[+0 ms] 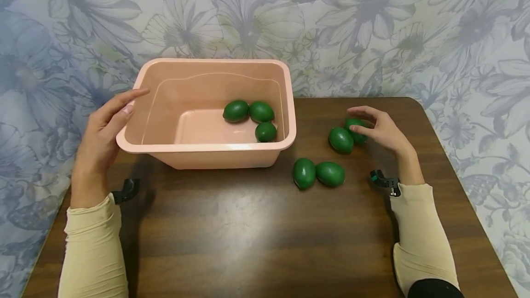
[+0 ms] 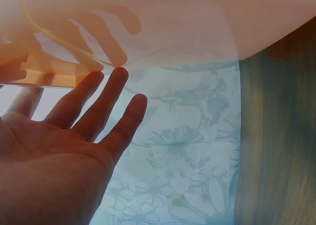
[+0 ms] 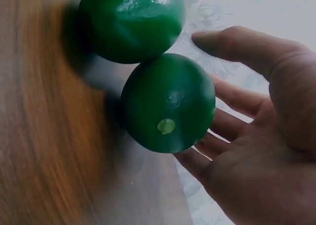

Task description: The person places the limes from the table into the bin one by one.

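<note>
A pink plastic basin [image 1: 207, 156] stands on the table, with three green limes [image 1: 236, 111] inside toward its right. My left hand [image 1: 99, 137] holds its left rim, thumb and index finger above; in the left wrist view the other fingers [image 2: 109, 101] spread below against the outer wall. On the right, my right hand [image 1: 383, 132] reaches around the rear lime [image 1: 353, 122] of a touching pair, partly hiding it. The right wrist view shows fingers behind this lime [image 3: 168, 104] and the thumb tip apart from it. Its neighbor lime [image 1: 341, 140] lies just left.
Two more limes [image 1: 304, 174] lie touching each other near the basin's front right corner. The brown wooden table [image 1: 248, 243] ends in a rounded corner at the back right. Flower-patterned cloth [image 1: 372, 26] covers the background. A dark wrist device [image 1: 385, 181] sits at each sleeve cuff.
</note>
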Tool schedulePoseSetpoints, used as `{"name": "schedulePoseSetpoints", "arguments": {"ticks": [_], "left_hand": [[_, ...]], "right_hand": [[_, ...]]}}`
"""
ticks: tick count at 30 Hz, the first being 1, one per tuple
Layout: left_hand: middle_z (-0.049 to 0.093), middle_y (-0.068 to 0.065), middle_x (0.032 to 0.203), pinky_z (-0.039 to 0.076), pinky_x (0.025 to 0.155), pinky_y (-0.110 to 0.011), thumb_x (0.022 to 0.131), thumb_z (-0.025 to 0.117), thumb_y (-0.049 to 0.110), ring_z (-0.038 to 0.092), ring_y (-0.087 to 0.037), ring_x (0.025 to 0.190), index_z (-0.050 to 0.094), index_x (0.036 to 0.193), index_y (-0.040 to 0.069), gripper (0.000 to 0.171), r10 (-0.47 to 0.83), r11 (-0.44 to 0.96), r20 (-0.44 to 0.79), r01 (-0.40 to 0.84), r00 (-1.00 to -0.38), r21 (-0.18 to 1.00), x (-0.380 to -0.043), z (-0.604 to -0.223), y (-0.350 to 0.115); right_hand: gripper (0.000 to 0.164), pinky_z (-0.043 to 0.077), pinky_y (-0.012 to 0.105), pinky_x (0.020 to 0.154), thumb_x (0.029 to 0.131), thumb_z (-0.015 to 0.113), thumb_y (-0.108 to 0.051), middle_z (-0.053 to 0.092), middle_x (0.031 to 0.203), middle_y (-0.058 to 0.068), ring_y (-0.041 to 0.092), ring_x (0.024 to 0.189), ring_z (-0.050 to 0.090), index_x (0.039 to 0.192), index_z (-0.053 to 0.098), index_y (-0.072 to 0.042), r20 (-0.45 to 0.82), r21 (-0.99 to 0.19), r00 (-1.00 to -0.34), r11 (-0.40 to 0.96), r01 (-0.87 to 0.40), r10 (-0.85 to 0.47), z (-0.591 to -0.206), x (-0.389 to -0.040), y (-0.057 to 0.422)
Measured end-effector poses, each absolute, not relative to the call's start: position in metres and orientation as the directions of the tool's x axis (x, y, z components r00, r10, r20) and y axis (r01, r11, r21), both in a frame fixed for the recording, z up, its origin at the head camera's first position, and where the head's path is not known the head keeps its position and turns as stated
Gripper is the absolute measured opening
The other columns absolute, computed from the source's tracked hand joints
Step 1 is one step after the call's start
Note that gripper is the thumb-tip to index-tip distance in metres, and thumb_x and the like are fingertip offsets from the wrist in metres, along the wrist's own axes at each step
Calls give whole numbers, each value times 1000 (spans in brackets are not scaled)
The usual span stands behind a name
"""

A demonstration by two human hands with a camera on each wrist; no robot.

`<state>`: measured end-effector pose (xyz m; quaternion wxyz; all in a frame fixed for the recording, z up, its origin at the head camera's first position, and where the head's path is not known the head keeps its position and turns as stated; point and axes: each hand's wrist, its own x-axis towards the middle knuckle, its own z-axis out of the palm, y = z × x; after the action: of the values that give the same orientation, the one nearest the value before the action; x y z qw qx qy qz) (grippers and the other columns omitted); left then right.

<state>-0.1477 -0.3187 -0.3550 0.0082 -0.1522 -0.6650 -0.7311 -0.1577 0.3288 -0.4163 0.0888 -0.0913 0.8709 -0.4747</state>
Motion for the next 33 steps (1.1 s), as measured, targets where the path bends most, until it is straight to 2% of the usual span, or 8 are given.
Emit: {"name": "schedulePoseSetpoints", "arguments": {"ticks": [2, 4, 9, 15, 18, 21, 25, 33], "left_hand": [[49, -16, 155, 65, 71, -29, 109, 52, 4, 72, -22, 110, 53, 150, -5, 42, 192, -115, 232, 213, -953, 970, -148, -356, -318], [49, -17, 154, 65, 71, -29, 109, 52, 4, 73, -22, 109, 53, 150, -5, 42, 195, -117, 231, 211, -953, 971, -148, -356, -318], [50, -17, 154, 65, 70, -29, 109, 52, 4, 74, -21, 107, 54, 150, -5, 42, 193, -117, 230, 211, -954, 971, -148, -356, -319], [49, -17, 154, 65, 70, -30, 109, 51, 4, 74, -22, 107, 53, 150, -6, 43, 203, -129, 233, 210, -951, 969, -148, -357, -319], [49, -17, 154, 65, 69, -30, 109, 51, 4, 75, -23, 105, 53, 150, -5, 43, 202, -131, 230, 206, -952, 970, -148, -356, -319], [49, -17, 154, 65, 69, -30, 109, 51, 4, 75, -22, 105, 53, 150, -5, 43, 195, -132, 231, 208, -953, 969, -149, -356, -319], [49, -17, 154, 65, 69, -30, 109, 52, 4, 75, -21, 104, 53, 150, -6, 42, 187, -128, 234, 212, -954, 969, -149, -356, -320], [51, -16, 153, 65, 68, -28, 109, 53, 6, 75, -20, 103, 54, 150, -4, 42, 181, -110, 217, 199, -959, 974, -148, -356, -321]], "right_hand": [[51, 38, 52, 120, 102, 71, -11, 55, 153, 16, 31, 144, 49, 150, 55, -4, -83, -840, -965, 538, -67, -250, -418, -157, 328], [50, 34, 56, 123, 102, 71, -10, 55, 153, 15, 31, 144, 49, 149, 55, -3, -90, -837, -963, 544, -65, -254, -418, -156, 328], [52, 30, 59, 124, 101, 72, -15, 53, 155, 13, 31, 147, 44, 150, 55, -4, -111, -820, -959, 569, -59, -259, -419, -156, 330], [55, 37, 58, 119, 102, 73, -24, 52, 156, 11, 32, 148, 45, 152, 55, -9, -148, -781, -963, 624, -26, -225, -416, -152, 339], [57, 42, 52, 116, 101, 74, -30, 53, 155, 11, 32, 147, 47, 152, 55, -11, -177, -758, -964, 653, 4, -200, -413, -150, 344], [57, 46, 34, 110, 100, 75, -32, 55, 154, 10, 32, 145, 49, 151, 56, -12, -194, -736, -964, 676, 18, -185, -410, -149, 348], [58, 45, 11, 93, 98, 78, -27, 57, 150, 12, 32, 139, 54, 150, 57, -12, -201, -740, -961, 672, 21, -191, -410, -150, 350], [60, 48, 12, 87, 95, 81, -16, 58, 145, 13, 28, 131, 56, 150, 57, -11, -209, -763, -956, 646, 28, -205, -412, -150, 351]]}}
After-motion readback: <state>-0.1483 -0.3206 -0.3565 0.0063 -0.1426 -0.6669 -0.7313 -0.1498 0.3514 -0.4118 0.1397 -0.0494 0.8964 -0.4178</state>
